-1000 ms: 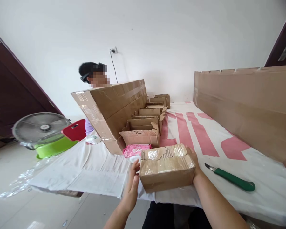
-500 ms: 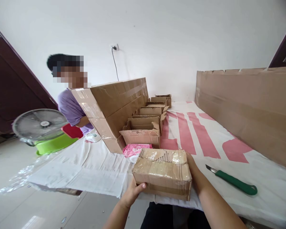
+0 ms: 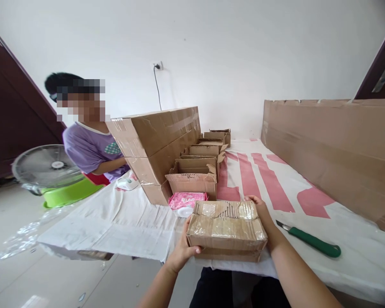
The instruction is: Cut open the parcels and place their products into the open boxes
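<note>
A taped cardboard box [image 3: 226, 233] sits at the table's front edge, its top torn to show corrugation. My left hand [image 3: 182, 246] is closed on its left side, thumb across the front lower corner. Around the far right corner curls my right hand [image 3: 259, 209], its palm largely hidden behind the box. Just beyond the box lies a pink packet of wipes [image 3: 188, 199] with a white lid. To the right, apart from my hands, rests a green utility knife [image 3: 314, 241] with its blade out.
Stacked cardboard boxes [image 3: 157, 149] stand behind on the left, beside a row of open cardboard trays [image 3: 192, 182]. A tall cardboard panel [image 3: 333, 149] borders the right. Another person [image 3: 91, 149] sits at left, near a fan [image 3: 48, 167] and a green basin [image 3: 70, 192].
The box has shifted slightly right in view, with both hands still on it. More of my right fingers shows over the far edge. The other person leans further left.
</note>
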The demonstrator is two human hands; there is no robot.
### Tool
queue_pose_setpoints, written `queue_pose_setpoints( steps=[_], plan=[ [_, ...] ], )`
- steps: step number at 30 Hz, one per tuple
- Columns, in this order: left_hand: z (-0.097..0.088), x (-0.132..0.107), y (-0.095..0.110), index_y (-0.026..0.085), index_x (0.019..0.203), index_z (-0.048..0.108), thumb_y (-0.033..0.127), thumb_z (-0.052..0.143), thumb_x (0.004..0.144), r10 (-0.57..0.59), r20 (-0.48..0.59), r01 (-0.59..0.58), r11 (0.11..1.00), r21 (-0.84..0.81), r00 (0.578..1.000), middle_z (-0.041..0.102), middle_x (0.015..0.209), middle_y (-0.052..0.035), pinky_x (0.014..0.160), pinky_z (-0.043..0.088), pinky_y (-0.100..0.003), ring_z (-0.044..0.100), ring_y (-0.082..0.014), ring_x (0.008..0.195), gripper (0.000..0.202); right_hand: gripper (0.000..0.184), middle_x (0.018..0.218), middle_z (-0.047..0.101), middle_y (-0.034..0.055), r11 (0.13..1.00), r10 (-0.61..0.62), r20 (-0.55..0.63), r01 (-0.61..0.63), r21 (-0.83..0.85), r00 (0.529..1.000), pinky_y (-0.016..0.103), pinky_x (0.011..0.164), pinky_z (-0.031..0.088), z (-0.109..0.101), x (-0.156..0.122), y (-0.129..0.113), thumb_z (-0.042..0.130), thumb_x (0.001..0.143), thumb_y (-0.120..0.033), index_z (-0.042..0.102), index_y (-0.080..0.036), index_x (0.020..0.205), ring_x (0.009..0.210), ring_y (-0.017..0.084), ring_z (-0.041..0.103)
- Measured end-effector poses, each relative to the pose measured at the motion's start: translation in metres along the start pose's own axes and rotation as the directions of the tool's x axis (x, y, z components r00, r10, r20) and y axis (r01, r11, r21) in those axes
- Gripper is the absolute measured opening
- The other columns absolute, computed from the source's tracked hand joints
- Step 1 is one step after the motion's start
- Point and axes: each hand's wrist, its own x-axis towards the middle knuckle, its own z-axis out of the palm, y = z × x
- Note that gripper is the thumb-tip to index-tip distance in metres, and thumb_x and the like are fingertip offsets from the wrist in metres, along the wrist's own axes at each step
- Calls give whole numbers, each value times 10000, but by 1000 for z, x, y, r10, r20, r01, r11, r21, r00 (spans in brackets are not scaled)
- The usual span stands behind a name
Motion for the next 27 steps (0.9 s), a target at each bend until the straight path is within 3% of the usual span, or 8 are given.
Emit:
queue_pose_setpoints(
  steps=[3, 7, 8, 12, 15, 20, 25, 27],
  plan=[
    [0, 0, 1, 253, 1487, 302, 657, 841, 505, -1, 29, 1, 1000, -6, 1000, 465, 1459, -160, 1136, 269, -555, 378, -438, 1363, 1191, 360, 776, 692, 39, 981, -57, 33, 62, -182, 998, 347, 695, 485, -31, -8, -10, 612, 734, -564, 654, -214, 806, 756, 233, 624],
    [-1, 0, 2, 256, 1480, 319, 662, 846, 486, -17, 66, 17, 1000, 4, 998, 456, 1461, -156, 1141, 250, -564, 359, -446, 1372, 1197, 303, 912, 719, 92, 892, -88, 71, 110, -438, 994, 468, 874, 461, -94, -33, -10, 719, 617, -491, 712, -237, 782, 943, 332, 617],
    [-1, 1, 3, 257, 1477, 326, 663, 846, 484, -13, 78, 13, 1000, 9, 997, 449, 1466, -153, 1144, 247, -562, 354, -444, 1376, 1192, 301, 931, 722, 111, 848, -95, 63, 114, -518, 993, 513, 910, 441, -112, -40, -5, 725, 595, -468, 722, -237, 786, 979, 366, 608],
    [-1, 2, 4, 266, 1464, 344, 690, 827, 492, 6, 114, -9, 999, 34, 993, 447, 1460, -140, 1151, 247, -559, 350, -433, 1379, 1165, 334, 1039, 722, 113, 437, -122, 147, 186, -880, 982, 540, 890, 483, -175, -62, 27, 567, 738, -393, 730, -277, 1005, 1016, 382, 634],
    [0, 3, 4, 269, 1471, 331, 699, 818, 497, 2, 109, -6, 999, 40, 994, 430, 1477, -138, 1156, 236, -573, 336, -442, 1386, 1170, 362, 1037, 716, 105, 341, -139, 204, 240, -909, 969, 509, 852, 527, -195, -69, 43, 490, 792, -340, 706, -300, 1081, 994, 360, 660],
    [0, 3, 2, 253, 1434, 370, 677, 826, 511, 25, 114, -29, 999, 37, 993, 415, 1490, -150, 1157, 219, -591, 320, -452, 1394, 1113, 386, 1144, 682, 104, 424, -244, 221, 309, -851, 944, 447, 874, 539, -165, -58, 7, 418, 882, -351, 609, -266, 1206, 1051, 310, 655],
    [0, 4, 3, 263, 1418, 378, 642, 843, 524, 41, 135, -40, 999, -8, 990, 433, 1486, -135, 1158, 226, -569, 336, -432, 1394, 1077, 429, 1104, 704, 122, 428, -403, 283, 452, -783, 871, 364, 710, 541, -87, -43, -81, 311, 937, -259, 508, -196, 1313, 846, 242, 694],
    [1, 4, 4, 257, 1419, 381, 640, 845, 520, 44, 134, -43, 999, -10, 990, 436, 1485, -138, 1156, 230, -567, 337, -433, 1395, 1082, 429, 1051, 726, 83, 402, -349, 465, 578, -710, 814, 330, 651, 524, -51, -43, -112, 312, 960, -259, 496, -223, 1345, 722, 202, 681]
  ],
)
